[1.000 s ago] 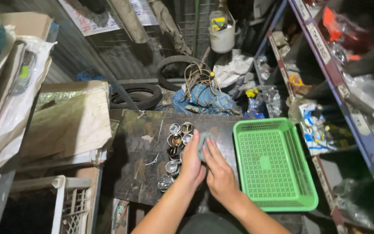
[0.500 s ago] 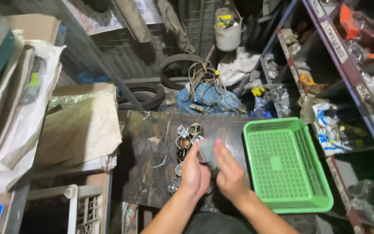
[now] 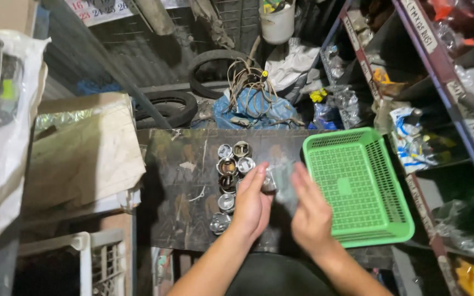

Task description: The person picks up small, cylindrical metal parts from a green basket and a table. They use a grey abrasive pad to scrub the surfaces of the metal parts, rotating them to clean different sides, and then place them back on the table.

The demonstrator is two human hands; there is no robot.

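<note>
Metal cylinder [image 3: 269,182] is now gripped by the left hand [image 3: 252,205] alone at mid-board, beside the piston cluster [image 3: 230,178]; the right hand [image 3: 311,211], earlier clasped over it, is opened flat, nearer the green basket [image 3: 357,186].

Reaching up from the lower edge on two bare forearms. Left hand [image 3: 252,204] turning palm inward, fingers [image 3: 260,174] extending and curling at the tips, seemingly pinching something small. Right hand [image 3: 310,211] hovering just beside it, flat and open, fingers [image 3: 302,176] pointing forward, blurring slightly.
</note>
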